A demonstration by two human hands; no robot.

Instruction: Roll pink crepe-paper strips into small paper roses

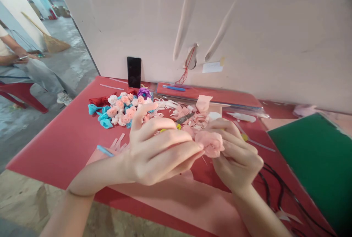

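Note:
A pink paper rose (211, 144) is held up between my two hands, above the table. My left hand (162, 149) comes in from the left, its thumb and fingers closing on the rose's left edge. On the other side, the curled fingers of my right hand (238, 152) grip the rose from the right and behind. My palm and fingers hide the rose's underside. Beneath my hands lies a large sheet of pink paper (187, 202). Pink paper scraps (196, 118) are heaped just behind them, with the scissors (185, 118) partly among the scraps.
Finished paper flowers (121, 110) in pink, white, blue, red and purple cluster at the left back. A black phone (134, 72) leans on the wall. A glue bottle (242, 117) and a green board (313, 163) are to the right. A seated person (16, 57) is far left.

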